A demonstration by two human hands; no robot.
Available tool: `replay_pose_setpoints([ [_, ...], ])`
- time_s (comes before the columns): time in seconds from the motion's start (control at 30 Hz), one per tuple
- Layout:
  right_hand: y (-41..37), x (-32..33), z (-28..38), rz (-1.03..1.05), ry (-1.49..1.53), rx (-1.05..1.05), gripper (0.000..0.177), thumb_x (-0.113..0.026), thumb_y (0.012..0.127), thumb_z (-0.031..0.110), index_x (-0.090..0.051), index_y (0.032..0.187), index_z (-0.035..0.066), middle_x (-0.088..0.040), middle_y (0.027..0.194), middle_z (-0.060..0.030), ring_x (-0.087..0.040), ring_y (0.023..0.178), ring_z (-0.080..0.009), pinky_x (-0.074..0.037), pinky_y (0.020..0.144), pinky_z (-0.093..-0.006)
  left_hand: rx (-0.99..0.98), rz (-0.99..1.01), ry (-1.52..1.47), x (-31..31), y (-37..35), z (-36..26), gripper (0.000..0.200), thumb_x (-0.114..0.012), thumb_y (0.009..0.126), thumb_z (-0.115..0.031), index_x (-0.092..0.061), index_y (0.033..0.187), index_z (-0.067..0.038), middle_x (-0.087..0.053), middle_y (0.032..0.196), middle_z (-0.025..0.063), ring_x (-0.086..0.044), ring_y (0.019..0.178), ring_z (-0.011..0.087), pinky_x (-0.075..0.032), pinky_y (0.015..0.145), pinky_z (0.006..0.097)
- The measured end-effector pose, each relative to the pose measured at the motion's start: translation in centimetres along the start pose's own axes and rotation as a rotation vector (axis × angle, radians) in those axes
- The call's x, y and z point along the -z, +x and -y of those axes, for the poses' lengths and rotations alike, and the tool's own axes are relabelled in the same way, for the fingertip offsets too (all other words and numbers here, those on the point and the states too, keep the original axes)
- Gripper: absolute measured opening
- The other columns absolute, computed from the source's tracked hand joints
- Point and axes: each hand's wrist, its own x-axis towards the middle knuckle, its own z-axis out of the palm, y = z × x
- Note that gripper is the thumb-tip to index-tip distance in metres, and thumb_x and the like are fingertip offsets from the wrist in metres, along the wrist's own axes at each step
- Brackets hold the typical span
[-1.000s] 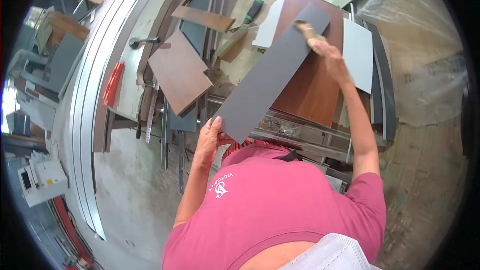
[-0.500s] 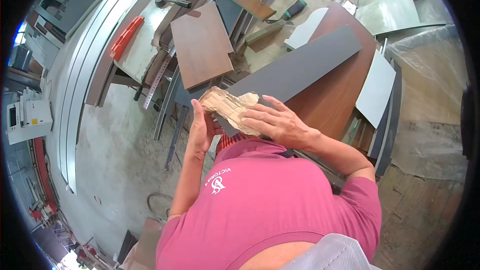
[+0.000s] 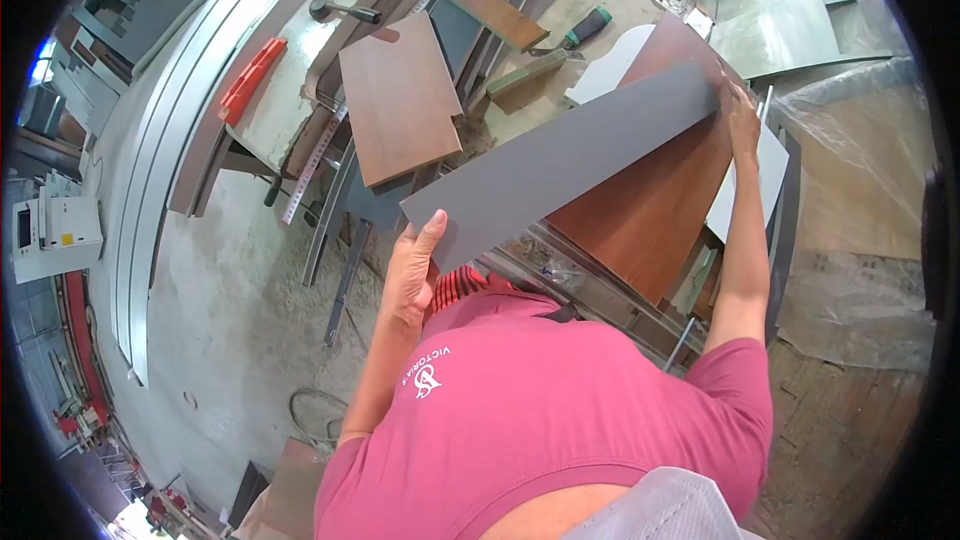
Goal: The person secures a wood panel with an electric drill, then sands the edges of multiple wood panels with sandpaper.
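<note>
A long dark grey board (image 3: 570, 155) runs diagonally in front of me, its near end by my body and its far end up to the right. My left hand (image 3: 412, 265) grips the near end, thumb on the top face and fingers beneath. At the far right end, my right hand (image 3: 743, 125) is closed at the board's edge; its fingertips are partly hidden. Under the grey board lies a reddish-brown wood panel (image 3: 640, 230).
A notched brown board (image 3: 400, 95) lies beyond my left hand. Further off are a ratchet-like tool (image 3: 345, 10), a red tool (image 3: 252, 80), a measuring tape (image 3: 316, 162) and a green-and-black handled tool (image 3: 585, 28). Long metal profiles (image 3: 150, 190) stretch along the left.
The crumpled brown paper-like piece is out of my hands and no longer visible. My right hand has reached out to the grey board's far end, and my left has taken its near end.
</note>
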Motion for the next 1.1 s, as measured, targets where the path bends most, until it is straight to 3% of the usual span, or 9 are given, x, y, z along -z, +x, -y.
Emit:
replay_pose_setpoints([
  [0.07,-1.4,1.1,2.1,-0.255,0.164,0.280,0.033,-0.045,0.091,0.015,-0.053,0.122,0.019,-0.058,0.113,-0.0125,-0.056,0.103,-0.0317,-0.046,0.084,-0.0374,-0.107,0.044,-0.009,-0.9,-0.2,-1.3,0.044,-0.069,0.080,-0.021,-0.053,0.115,-0.001,-0.058,0.109,0.0072,-0.054,0.101,0.0161,-0.042,0.089,0.0306],
  [0.17,-10.1,8.9,12.9,-0.199,0.429,0.437,0.028,-0.044,0.090,0.008,-0.055,0.117,0.011,-0.059,0.112,-0.0139,-0.056,0.103,-0.0306,-0.045,0.086,-0.0354,-0.325,0.124,0.182,-2.8,-1.2,-4.8,0.034,-0.067,0.081,-0.015,-0.056,0.110,0.000,-0.061,0.103,0.0072,-0.057,0.094,0.0134,-0.044,0.085,0.0279],
  [0.27,-17.1,13.3,17.3,-0.200,0.414,1.129,0.039,-0.057,0.076,0.004,-0.058,0.115,0.006,-0.059,0.116,-0.0099,-0.053,0.111,-0.0236,-0.033,0.102,-0.0395,-0.455,0.186,0.485,-4.8,-2.6,-7.9,0.028,-0.064,0.082,-0.008,-0.058,0.107,0.003,-0.063,0.096,0.0063,-0.058,0.088,0.0111,-0.046,0.079,0.0243],
  [0.33,-21.8,15.9,19.8,-0.125,0.416,1.219,0.042,-0.057,0.076,0.003,-0.057,0.117,0.010,-0.059,0.116,-0.0072,-0.053,0.112,-0.0215,-0.032,0.103,-0.0411,-0.498,0.281,0.551,-5.7,-3.1,-8.9,0.029,-0.063,0.081,-0.004,-0.057,0.108,0.005,-0.064,0.095,0.0067,-0.057,0.087,0.0097,-0.046,0.076,0.0226],
  [0.43,-23.5,16.0,20.0,-0.105,0.448,1.169,0.041,-0.056,0.077,0.003,-0.057,0.117,0.011,-0.059,0.116,-0.0056,-0.053,0.112,-0.0197,-0.031,0.104,-0.0410,-0.550,0.373,0.835,-5.4,-3.2,-9.9,0.031,-0.064,0.081,-0.004,-0.056,0.111,0.003,-0.063,0.101,0.0071,-0.056,0.092,0.0088,-0.044,0.080,0.0224],
  [0.67,-15.7,10.0,8.9,-0.297,0.118,0.736,0.043,-0.042,0.081,-0.006,-0.055,0.118,0.011,-0.057,0.120,-0.0052,-0.052,0.114,-0.0180,-0.031,0.103,-0.0431,-0.635,0.460,0.749,-5.3,-2.6,-9.9,0.032,-0.063,0.082,-0.004,-0.056,0.113,0.002,-0.062,0.106,0.0070,-0.055,0.097,0.0109,-0.042,0.086,0.0238],
  [0.9,-4.3,2.4,-6.8,-0.301,-0.020,0.165,0.034,-0.041,0.088,0.006,-0.054,0.119,0.013,-0.060,0.106,-0.0161,-0.059,0.094,-0.0345,-0.046,0.079,-0.0439,-0.656,0.549,0.746,-4.6,-2.8,-9.5,0.033,-0.062,0.081,0.001,-0.055,0.114,0.002,-0.060,0.113,0.0116,-0.055,0.104,0.0144,-0.043,0.091,0.0274],
  [1.03,-5.8,5.6,-5.2,-0.341,0.034,-0.089,0.029,-0.041,0.091,0.011,-0.055,0.116,0.011,-0.062,0.101,-0.0176,-0.059,0.092,-0.0360,-0.046,0.077,-0.0439,-0.748,0.551,0.881,-4.5,-2.4,-9.6,0.035,-0.063,0.075,0.006,-0.059,0.109,-0.002,-0.061,0.112,0.0136,-0.057,0.105,0.0199,-0.044,0.091,0.0293],
  [1.1,-8.8,9.5,0.3,-0.361,0.103,0.027,0.029,-0.041,0.091,0.012,-0.055,0.116,0.011,-0.061,0.102,-0.0181,-0.058,0.093,-0.0363,-0.046,0.078,-0.0439,-0.837,0.563,0.968,-4.7,-2.3,-10.2,0.036,-0.063,0.073,0.007,-0.060,0.108,-0.002,-0.061,0.111,0.0131,-0.058,0.105,0.0225,-0.043,0.092,0.0322],
])
